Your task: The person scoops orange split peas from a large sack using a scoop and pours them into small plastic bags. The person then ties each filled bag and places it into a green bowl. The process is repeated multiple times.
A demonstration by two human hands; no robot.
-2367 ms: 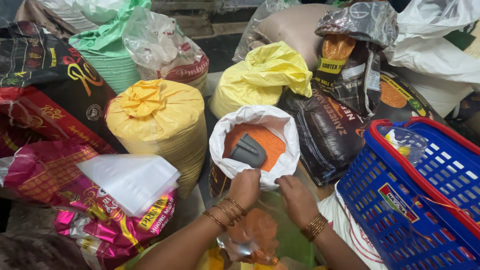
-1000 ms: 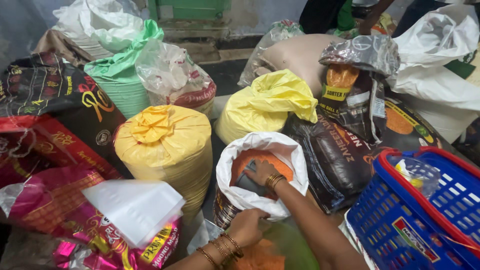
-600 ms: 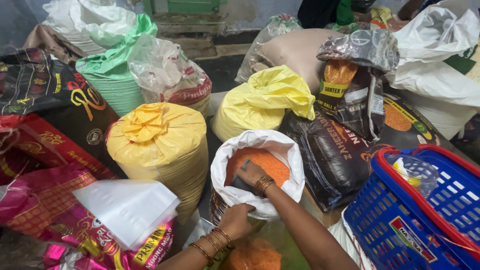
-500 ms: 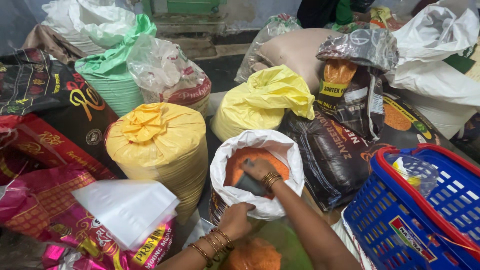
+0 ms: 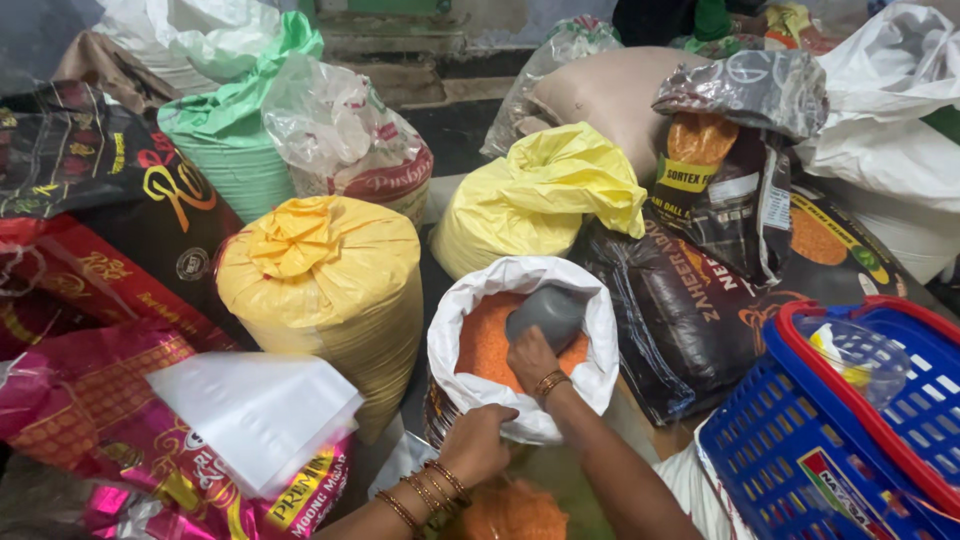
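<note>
Here the right hand [image 5: 530,355] is inside the mouth of the white-lined sack [image 5: 590,375], closed around the grey scoop [image 5: 548,312], which lies on the surface of the orange lentils [image 5: 482,335] filling the sack. The scoop sits toward the far right side of the opening, its rounded body tilted up beyond the knuckles. A gold bangle [image 5: 550,382] circles the right wrist, which rests over the near rim of the sack lining. The left hand [image 5: 478,442] is curled shut over the near edge of the same white lining, pinching it at the front lip; several gold bangles [image 5: 425,492] sit on the left wrist. Below the left hand, a clear plastic bag [image 5: 515,505] holds a small amount of the same orange lentils. Just left of the white-lined sack stands a tied yellow sack [image 5: 325,290]; behind it sits a second yellow sack [image 5: 535,195] with a loosely folded top. A dark printed bag [image 5: 680,320] touches the white-lined sack on the right. A blue basket with red rim [image 5: 800,450] stands at the lower right, containing a clear bag [image 5: 855,355]. A pink printed packet [image 5: 120,440] lies at the lower left.
</note>
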